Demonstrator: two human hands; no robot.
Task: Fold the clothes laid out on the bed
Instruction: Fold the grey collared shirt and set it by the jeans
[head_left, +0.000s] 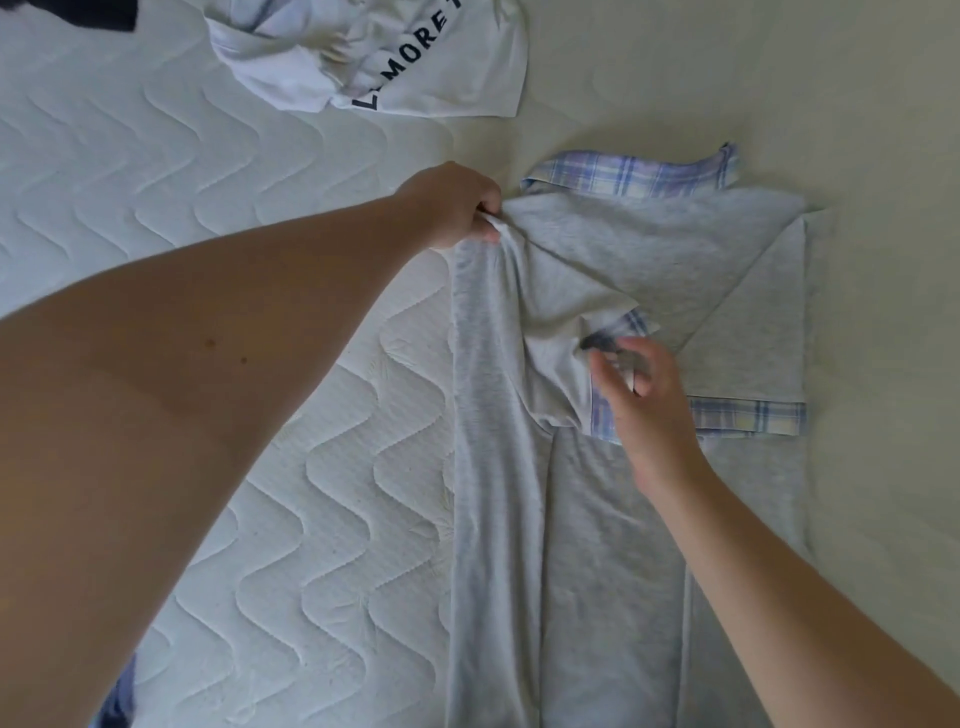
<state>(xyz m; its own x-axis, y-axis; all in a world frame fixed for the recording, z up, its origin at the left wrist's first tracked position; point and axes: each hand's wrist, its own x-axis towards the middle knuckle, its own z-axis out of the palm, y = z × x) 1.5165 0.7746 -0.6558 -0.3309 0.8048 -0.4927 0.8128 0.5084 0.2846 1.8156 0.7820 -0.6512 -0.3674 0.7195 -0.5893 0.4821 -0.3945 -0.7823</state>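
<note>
A grey shirt (623, 270) with plaid collar and plaid sleeve cuffs lies face down on the bed, its right sleeve folded in over the back. My left hand (457, 208) pinches the shirt's left shoulder by the collar. My right hand (644, 400) hovers over the left sleeve's plaid cuff (602, 410), fingers loosely curled and holding nothing. The left side of the shirt is folded inward in a long strip (488, 467).
A crumpled white T-shirt (405, 57) with dark lettering lies at the far side. A dark garment (78, 13) shows at the top left corner. The quilted mattress (208, 171) spreads to the left, and a smooth pale sheet (857, 130) to the right.
</note>
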